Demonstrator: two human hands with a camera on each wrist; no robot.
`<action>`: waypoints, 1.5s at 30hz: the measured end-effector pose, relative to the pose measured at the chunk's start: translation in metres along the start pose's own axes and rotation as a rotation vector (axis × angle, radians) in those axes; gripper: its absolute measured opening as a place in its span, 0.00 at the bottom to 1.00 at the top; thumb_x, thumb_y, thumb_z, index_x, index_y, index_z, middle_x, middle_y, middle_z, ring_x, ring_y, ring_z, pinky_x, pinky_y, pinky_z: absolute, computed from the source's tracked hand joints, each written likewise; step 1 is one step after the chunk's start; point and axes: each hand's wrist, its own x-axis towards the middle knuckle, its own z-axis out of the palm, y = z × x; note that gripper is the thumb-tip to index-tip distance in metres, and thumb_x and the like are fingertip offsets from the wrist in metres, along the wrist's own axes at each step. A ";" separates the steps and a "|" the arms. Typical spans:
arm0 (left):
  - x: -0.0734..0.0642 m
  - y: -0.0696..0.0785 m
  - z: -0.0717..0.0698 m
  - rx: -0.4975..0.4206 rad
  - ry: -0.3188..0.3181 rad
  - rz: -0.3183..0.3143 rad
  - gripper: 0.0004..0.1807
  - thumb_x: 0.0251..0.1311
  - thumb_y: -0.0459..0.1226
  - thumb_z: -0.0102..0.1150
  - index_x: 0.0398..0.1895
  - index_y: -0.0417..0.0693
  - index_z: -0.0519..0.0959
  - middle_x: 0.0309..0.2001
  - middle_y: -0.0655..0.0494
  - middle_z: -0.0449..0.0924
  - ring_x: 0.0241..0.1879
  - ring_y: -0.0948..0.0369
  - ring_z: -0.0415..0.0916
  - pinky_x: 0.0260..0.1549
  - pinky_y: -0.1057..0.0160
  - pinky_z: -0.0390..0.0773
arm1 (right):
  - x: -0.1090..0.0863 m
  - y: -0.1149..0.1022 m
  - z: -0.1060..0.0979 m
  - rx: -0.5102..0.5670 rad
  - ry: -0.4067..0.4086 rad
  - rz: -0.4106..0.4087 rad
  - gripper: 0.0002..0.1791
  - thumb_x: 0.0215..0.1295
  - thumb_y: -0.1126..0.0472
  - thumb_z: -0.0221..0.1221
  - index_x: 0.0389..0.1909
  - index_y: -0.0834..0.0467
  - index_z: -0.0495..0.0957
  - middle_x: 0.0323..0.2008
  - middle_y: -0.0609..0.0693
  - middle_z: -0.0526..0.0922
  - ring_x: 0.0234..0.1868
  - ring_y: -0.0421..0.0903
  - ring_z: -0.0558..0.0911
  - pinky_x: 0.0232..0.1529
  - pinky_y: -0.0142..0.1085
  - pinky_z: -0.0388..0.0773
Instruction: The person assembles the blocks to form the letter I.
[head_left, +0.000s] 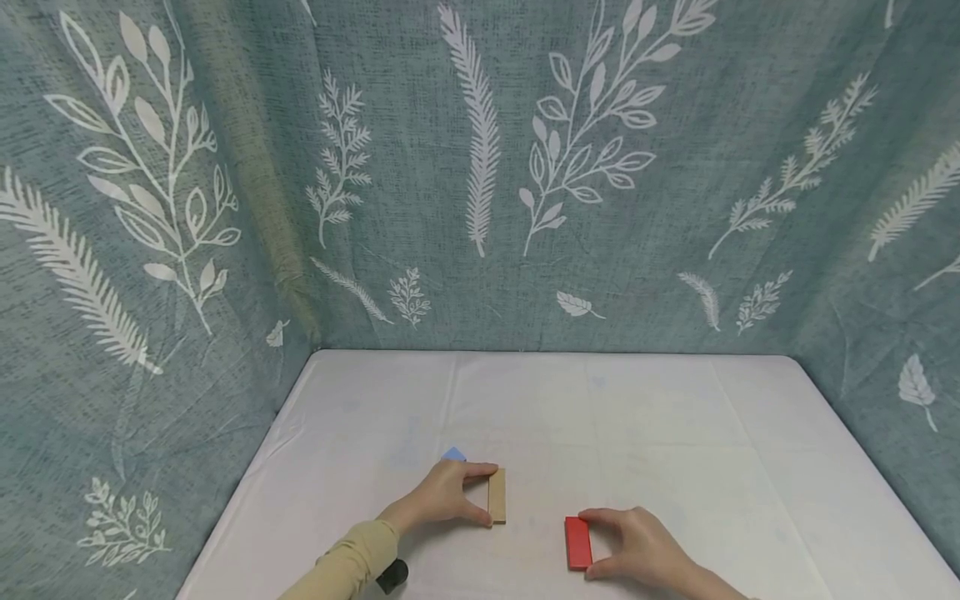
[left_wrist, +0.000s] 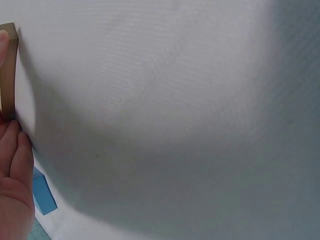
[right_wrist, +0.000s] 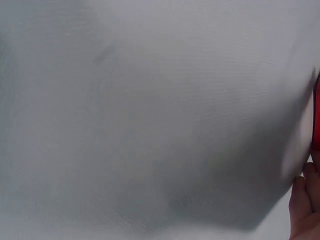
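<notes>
Between thumb and fingers, my left hand [head_left: 444, 493] pinches a tan wooden block [head_left: 497, 496] by its two short ends. The left wrist view shows that block [left_wrist: 8, 75] at its left edge, with fingertips at both ends. To the right and nearer me, my right hand [head_left: 637, 546] holds a red block [head_left: 578, 543] the same way, by its ends. Only a sliver of the red block [right_wrist: 317, 117] shows in the right wrist view. Just beyond the left hand lies a blue block [head_left: 453, 454], partly hidden by the hand; the left wrist view shows more of this blue block [left_wrist: 45, 194].
A white cloth covers the table [head_left: 637, 425]. Green-blue curtains [head_left: 525, 167] with white leaf prints stand behind it and at both sides. A black rounded object [head_left: 393, 575], partly hidden, is beside the left sleeve [head_left: 348, 558].
</notes>
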 end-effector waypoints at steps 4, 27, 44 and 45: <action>0.000 0.000 0.000 -0.001 0.001 0.001 0.41 0.35 0.45 0.79 0.58 0.41 0.76 0.58 0.48 0.77 0.60 0.51 0.73 0.59 0.56 0.74 | -0.001 0.000 0.002 -0.006 0.007 0.006 0.37 0.37 0.35 0.71 0.51 0.50 0.81 0.46 0.40 0.85 0.48 0.39 0.82 0.49 0.36 0.80; -0.001 0.000 0.003 -0.004 0.001 -0.005 0.41 0.35 0.44 0.78 0.58 0.40 0.76 0.58 0.49 0.77 0.61 0.50 0.72 0.60 0.56 0.73 | -0.005 0.002 0.006 -0.033 -0.024 0.040 0.42 0.39 0.30 0.66 0.54 0.50 0.78 0.48 0.41 0.84 0.50 0.42 0.82 0.49 0.38 0.81; -0.001 0.002 0.002 0.000 0.007 -0.002 0.42 0.34 0.44 0.79 0.58 0.40 0.76 0.58 0.48 0.77 0.61 0.50 0.72 0.60 0.55 0.73 | -0.008 -0.001 -0.005 0.066 0.111 -0.096 0.31 0.50 0.42 0.67 0.52 0.55 0.80 0.48 0.45 0.85 0.51 0.41 0.83 0.47 0.36 0.83; -0.001 0.002 0.001 -0.001 0.009 -0.002 0.42 0.34 0.44 0.79 0.58 0.40 0.76 0.58 0.48 0.77 0.61 0.50 0.72 0.60 0.55 0.73 | -0.007 -0.002 -0.007 0.078 0.122 -0.103 0.29 0.50 0.44 0.67 0.51 0.56 0.81 0.47 0.46 0.86 0.50 0.42 0.83 0.46 0.36 0.84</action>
